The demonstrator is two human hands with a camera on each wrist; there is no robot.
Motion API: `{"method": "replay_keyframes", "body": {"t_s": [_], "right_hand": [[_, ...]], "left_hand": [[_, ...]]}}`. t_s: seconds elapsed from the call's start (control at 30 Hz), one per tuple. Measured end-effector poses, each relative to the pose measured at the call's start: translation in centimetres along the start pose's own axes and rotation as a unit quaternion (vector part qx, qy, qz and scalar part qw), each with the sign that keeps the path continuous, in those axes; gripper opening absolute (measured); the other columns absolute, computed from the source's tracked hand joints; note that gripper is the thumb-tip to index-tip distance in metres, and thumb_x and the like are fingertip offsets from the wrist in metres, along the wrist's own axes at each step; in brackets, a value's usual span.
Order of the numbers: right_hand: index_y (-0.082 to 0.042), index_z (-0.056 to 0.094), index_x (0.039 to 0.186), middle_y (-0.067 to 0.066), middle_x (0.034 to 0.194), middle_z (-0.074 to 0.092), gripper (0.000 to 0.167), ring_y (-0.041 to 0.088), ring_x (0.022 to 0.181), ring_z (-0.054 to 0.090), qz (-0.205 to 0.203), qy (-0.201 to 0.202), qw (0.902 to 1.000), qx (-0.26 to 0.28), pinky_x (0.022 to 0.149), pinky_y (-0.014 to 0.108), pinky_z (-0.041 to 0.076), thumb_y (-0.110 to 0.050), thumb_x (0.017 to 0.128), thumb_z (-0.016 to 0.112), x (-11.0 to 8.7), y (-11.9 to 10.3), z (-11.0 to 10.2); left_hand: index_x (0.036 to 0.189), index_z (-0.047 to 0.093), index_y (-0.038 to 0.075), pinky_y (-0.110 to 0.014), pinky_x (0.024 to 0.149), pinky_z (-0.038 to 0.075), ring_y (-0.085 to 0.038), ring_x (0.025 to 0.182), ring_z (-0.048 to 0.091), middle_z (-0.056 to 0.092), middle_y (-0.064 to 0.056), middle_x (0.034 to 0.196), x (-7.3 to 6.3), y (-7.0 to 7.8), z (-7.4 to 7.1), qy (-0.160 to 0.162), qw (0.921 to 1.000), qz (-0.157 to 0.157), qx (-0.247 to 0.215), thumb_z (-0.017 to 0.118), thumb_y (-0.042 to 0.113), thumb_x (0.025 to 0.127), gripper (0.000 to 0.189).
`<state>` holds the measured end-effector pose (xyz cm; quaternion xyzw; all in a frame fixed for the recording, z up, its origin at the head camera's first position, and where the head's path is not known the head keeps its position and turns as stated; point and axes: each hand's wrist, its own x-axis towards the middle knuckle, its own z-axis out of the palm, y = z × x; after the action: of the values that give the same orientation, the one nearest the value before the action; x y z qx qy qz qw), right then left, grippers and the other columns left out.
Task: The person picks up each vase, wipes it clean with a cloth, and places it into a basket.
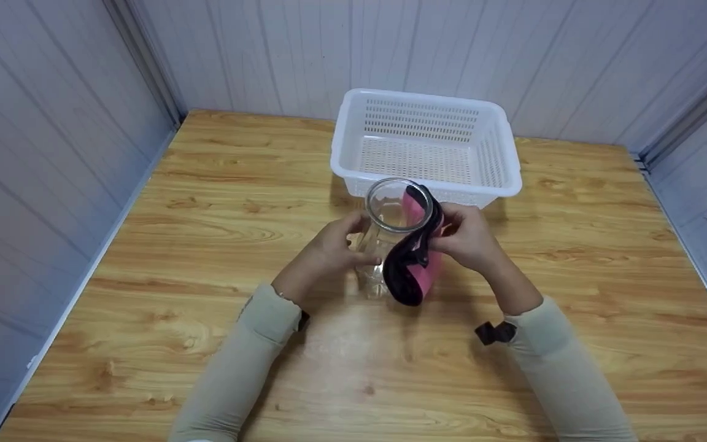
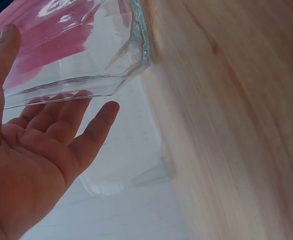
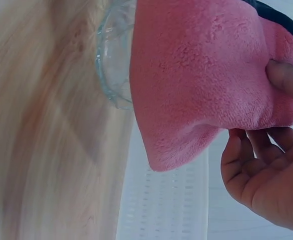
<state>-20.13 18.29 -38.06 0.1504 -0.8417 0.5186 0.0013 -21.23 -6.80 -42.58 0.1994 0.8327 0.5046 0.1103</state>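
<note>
A clear glass vase [image 1: 373, 250] with a round, wide mouth stands over the table in front of the basket in the head view. My left hand [image 1: 332, 247] holds its left side, thumb and fingers spread around the glass. In the left wrist view the thick angular base of the vase [image 2: 109, 75] shows, with pink visible through the wall. My right hand [image 1: 467, 238] pinches a fluffy pink cloth [image 3: 201, 75] with a black edge, between thumb and fingers. The cloth lies against the vase's right side, and its black part folds over by the rim.
A white plastic basket [image 1: 427, 183] with slotted walls sits behind the vase, near the back wall [image 1: 304, 55]. The wood-grain table [image 1: 206, 245] spreads around both arms, with panelled walls at left and right.
</note>
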Motion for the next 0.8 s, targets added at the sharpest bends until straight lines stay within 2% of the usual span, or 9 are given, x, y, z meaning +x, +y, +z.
{"method": "replay_keyframes", "body": {"t_s": [0.13,0.3,0.43,0.53,0.67,0.8], "right_hand": [[-0.003,0.065,0.077,-0.008,0.065,0.06,0.019,0.003,0.061,0.053,-0.002,0.003,0.9999,-0.016,0.053,0.015,0.047,0.004,0.067,0.079,-0.3,0.2,0.1],[-0.008,0.072,0.079,-0.002,0.068,0.066,0.019,0.009,0.059,0.057,-0.02,-0.007,0.9963,-0.083,0.05,0.018,0.049,-0.007,0.065,0.085,-0.7,1.5,0.6],[-0.007,0.071,0.08,0.002,0.069,0.067,0.022,0.01,0.062,0.058,0.006,-0.041,0.992,-0.119,0.052,0.018,0.05,-0.007,0.062,0.084,-0.8,3.0,1.3],[-0.006,0.071,0.081,0.002,0.069,0.067,0.023,0.01,0.062,0.058,0.02,-0.058,0.9902,-0.125,0.053,0.018,0.051,-0.003,0.061,0.082,-0.9,3.7,1.5],[-0.006,0.07,0.079,0.0,0.067,0.064,0.021,0.01,0.061,0.056,0.025,-0.066,0.988,-0.137,0.052,0.019,0.049,-0.003,0.062,0.082,-0.9,3.7,1.3],[-0.006,0.07,0.08,0.002,0.068,0.065,0.021,0.011,0.062,0.057,0.016,-0.068,0.9882,-0.136,0.053,0.019,0.049,-0.004,0.063,0.081,-0.9,3.6,1.2]], "left_hand": [[0.13,0.053,0.02,-0.045,0.108,0.046,-0.026,0.13,0.048,0.049,-0.004,0.135,0.0,0.0,0.1,0.009,0.9999,0.007,0.008,0.085,0.019,0.072,0.066],[0.128,0.056,0.018,-0.038,0.105,0.048,-0.023,0.123,0.052,0.049,-0.004,0.124,-0.1,-0.1,0.1,0.018,0.999,0.02,0.036,0.086,0.021,0.071,0.065],[0.125,0.057,0.015,-0.036,0.105,0.049,-0.023,0.119,0.057,0.054,-0.005,0.12,0.0,-0.1,-0.4,0.019,0.9973,0.025,0.066,0.087,0.022,0.069,0.064],[0.128,0.056,0.015,-0.038,0.105,0.049,-0.023,0.118,0.059,0.056,-0.004,0.121,0.0,-0.1,-0.6,0.021,0.9964,0.022,0.079,0.088,0.023,0.067,0.069],[0.135,0.051,0.019,-0.041,0.104,0.05,-0.021,0.12,0.058,0.061,-0.002,0.125,0.0,-0.1,-0.6,0.027,0.9984,0.012,0.048,0.088,0.021,0.068,0.077],[0.134,0.05,0.023,-0.043,0.106,0.047,-0.017,0.124,0.056,0.063,0.002,0.128,-0.3,-0.1,-0.7,0.029,0.9995,0.002,0.014,0.086,0.019,0.071,0.072]]}}
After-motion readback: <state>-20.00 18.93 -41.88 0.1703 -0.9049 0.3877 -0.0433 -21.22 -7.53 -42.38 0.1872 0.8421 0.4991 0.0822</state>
